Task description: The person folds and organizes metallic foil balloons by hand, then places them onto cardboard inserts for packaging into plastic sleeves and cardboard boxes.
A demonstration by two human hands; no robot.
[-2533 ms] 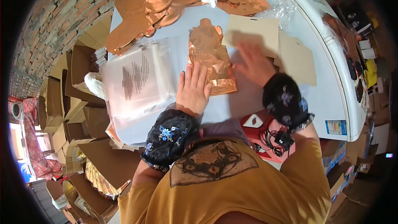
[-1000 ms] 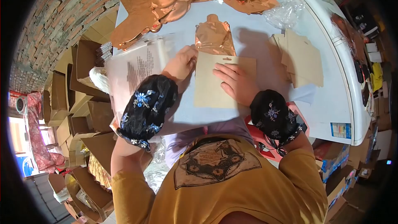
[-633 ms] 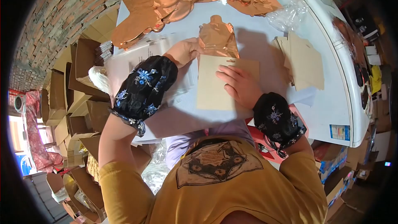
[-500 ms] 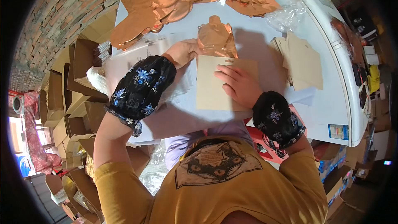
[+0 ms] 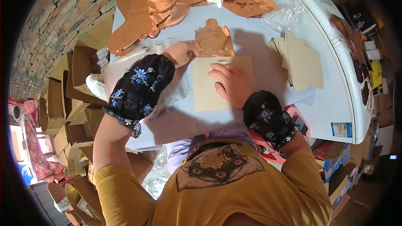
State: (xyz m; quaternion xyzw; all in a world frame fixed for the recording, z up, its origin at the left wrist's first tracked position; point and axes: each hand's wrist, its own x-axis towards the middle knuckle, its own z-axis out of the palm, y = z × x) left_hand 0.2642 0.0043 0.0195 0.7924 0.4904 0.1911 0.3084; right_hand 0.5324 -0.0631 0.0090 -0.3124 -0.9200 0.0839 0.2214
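A card lies at frame centre on the tabletop, its upper edge overlapping a balloon just above. The right hand rests on the card; the left hand meets the balloon's left edge. Right of them (well apart) sits a card stack; a balloon heap spans the top.

Cardboard boxes beside brick wall

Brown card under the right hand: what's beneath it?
A copper foil piece pokes out past the far edge of the brown card; its lower part is covered. Right hand lies flat on top; left hand touches the foil's side.
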